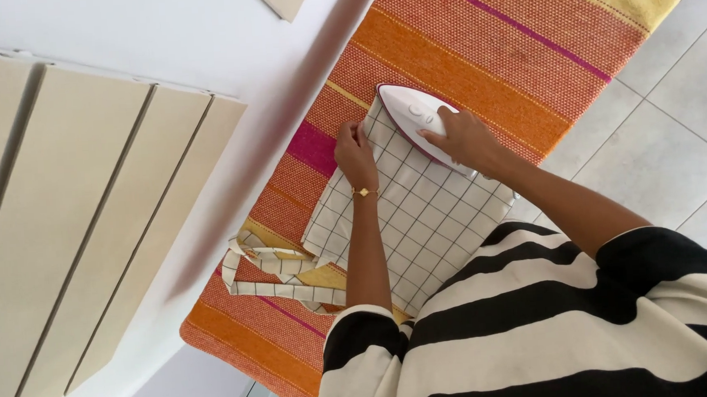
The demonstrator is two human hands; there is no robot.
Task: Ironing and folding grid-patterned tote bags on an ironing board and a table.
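A white cloth with a thin black grid (420, 215) lies flat on an orange, pink and yellow striped cover (475, 44) over a long board. My right hand (466, 138) grips a white iron (414, 113) that rests on the cloth's far corner. My left hand (355, 153) presses down on the cloth's edge just left of the iron, fingers bent, a thin gold bracelet on the wrist. The cloth's long grid-patterned straps (272, 273) trail off toward the near left end of the board.
A white wall (196, 36) runs along the board's left side, with pale beige cabinet panels (84, 207) beyond it. Grey floor tiles (674, 89) lie to the right. My black-and-white striped sleeves (557, 325) fill the lower right.
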